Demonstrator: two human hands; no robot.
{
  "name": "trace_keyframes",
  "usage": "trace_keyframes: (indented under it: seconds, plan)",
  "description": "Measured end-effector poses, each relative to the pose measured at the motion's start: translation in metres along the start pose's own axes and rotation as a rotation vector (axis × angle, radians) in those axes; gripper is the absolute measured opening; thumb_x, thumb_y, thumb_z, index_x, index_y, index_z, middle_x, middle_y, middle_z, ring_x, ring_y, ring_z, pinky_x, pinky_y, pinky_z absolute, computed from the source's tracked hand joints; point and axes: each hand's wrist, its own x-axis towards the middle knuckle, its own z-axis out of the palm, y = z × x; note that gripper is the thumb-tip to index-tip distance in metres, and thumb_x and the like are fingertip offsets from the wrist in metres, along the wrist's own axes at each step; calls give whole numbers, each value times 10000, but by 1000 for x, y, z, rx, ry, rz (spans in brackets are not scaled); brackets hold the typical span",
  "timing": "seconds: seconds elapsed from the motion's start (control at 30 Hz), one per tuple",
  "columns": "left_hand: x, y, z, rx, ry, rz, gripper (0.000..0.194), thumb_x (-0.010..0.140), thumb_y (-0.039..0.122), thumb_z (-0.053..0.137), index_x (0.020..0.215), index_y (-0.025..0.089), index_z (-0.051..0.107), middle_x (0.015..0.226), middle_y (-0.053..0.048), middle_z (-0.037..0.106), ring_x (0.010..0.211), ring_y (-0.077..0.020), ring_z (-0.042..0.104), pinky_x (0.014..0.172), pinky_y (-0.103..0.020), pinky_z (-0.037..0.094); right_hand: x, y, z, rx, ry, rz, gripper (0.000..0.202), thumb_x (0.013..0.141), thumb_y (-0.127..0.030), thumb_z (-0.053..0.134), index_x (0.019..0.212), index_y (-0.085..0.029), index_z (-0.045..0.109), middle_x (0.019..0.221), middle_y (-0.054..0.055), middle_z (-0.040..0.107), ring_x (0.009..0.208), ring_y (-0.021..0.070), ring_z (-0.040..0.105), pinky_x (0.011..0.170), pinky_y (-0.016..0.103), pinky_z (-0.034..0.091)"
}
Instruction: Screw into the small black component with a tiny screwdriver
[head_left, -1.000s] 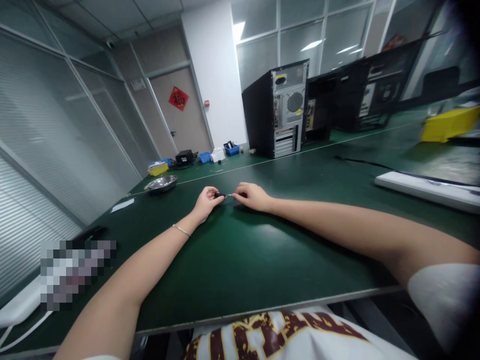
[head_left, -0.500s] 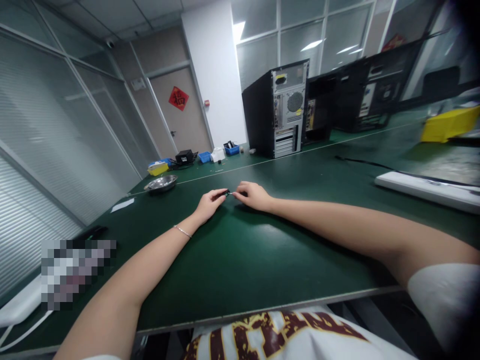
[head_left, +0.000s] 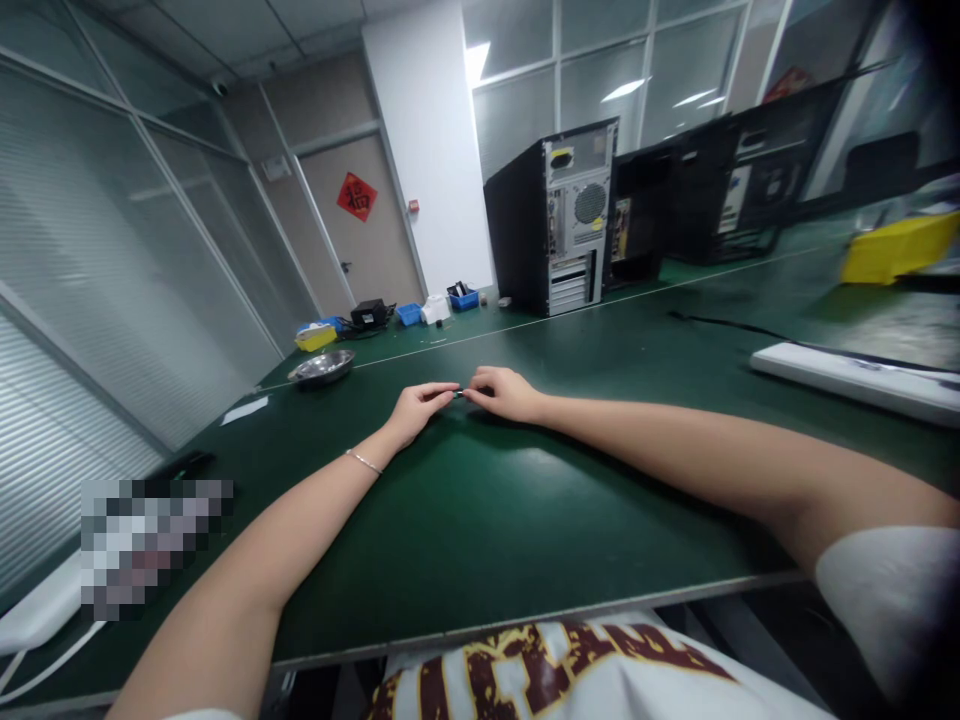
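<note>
Although both hands work at much the same spot as a second ago, the left hand [head_left: 414, 413] has changed its grip: its fingers, curled then, now reach out straighter towards the right hand [head_left: 511, 394], and the dark piece that stuck out from them shows less. The small item [head_left: 459, 394] sits between the two sets of fingertips, pinched by the left thumb and fingers on one side and by the right thumb and fingers on the other. The fingers cover most of it, so its shape is hard to tell.

Beyond the left hand lies a metal bowl [head_left: 324, 368], with a sheet of paper [head_left: 245, 410] nearer the left edge. Farther back are a yellow bin [head_left: 316, 339], a black box with cables [head_left: 368, 314] and two blue trays [head_left: 409, 315] [head_left: 465, 301]. A computer tower [head_left: 551, 220] stands upright behind the right hand, more black cases to its right. A white power strip [head_left: 855, 380] and a black cable [head_left: 720, 324] lie off to the right, well apart from the hands.

The worktop [head_left: 525, 530] is dark green and catches a soft glare. Behind it are a door [head_left: 379, 235] with a red diamond sign [head_left: 357, 198], a white pillar [head_left: 427, 130] and glass partitions.
</note>
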Motion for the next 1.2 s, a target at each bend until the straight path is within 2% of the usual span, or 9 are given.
trace_keyframes:
  seconds: [0.23, 0.4, 0.63, 0.77, 1.0, 1.2]
  plan:
    - [3, -1, 2, -89, 18, -25, 405, 709, 447, 790, 970, 143, 732, 859, -56, 714, 730, -140, 605, 721, -280, 477, 1, 0, -1, 37, 15, 11, 282, 946, -365, 534, 858, -178, 727, 912, 46, 660, 793, 144, 581, 711, 240, 393]
    - [3, -1, 3, -19, 47, 11, 419, 775, 529, 713, 945, 146, 714, 771, -33, 674, 660, -123, 557, 650, -254, 440, 1, 0, -1, 38, 48, 42, 295, 949, -370, 528, 853, -178, 732, 913, 53, 666, 789, 152, 582, 716, 251, 401]
    - [2, 0, 6, 69, 4, 43, 451, 795, 593, 660, 882, 153, 702, 804, -36, 688, 646, -123, 558, 631, -246, 447, 2, 1, 0, 45, 63, 51, 282, 944, -355, 538, 835, -174, 725, 907, 51, 666, 790, 149, 585, 720, 249, 403]
    - [2, 1, 5, 67, 17, 49, 409, 787, 541, 693, 908, 151, 716, 822, -45, 698, 680, -137, 579, 665, -260, 463, 2, 1, 0, 33, 43, 32, 264, 943, -344, 541, 849, -179, 723, 917, 49, 667, 820, 152, 592, 719, 244, 399]
    - [2, 1, 2, 11, 71, 53, 355, 744, 404, 757, 988, 147, 737, 905, -70, 729, 779, -172, 641, 809, -328, 505, 2, -1, 0, -32, 38, 119, 262, 939, -359, 548, 825, -198, 720, 921, 40, 672, 768, 148, 581, 656, 244, 371]
    - [3, 0, 2, -1, 117, 48, 337, 728, 371, 769, 976, 142, 753, 837, -66, 738, 760, -181, 656, 799, -342, 523, 1, -2, 0, -41, 32, 106, 256, 939, -358, 543, 854, -204, 729, 939, 46, 677, 792, 158, 586, 648, 248, 365]
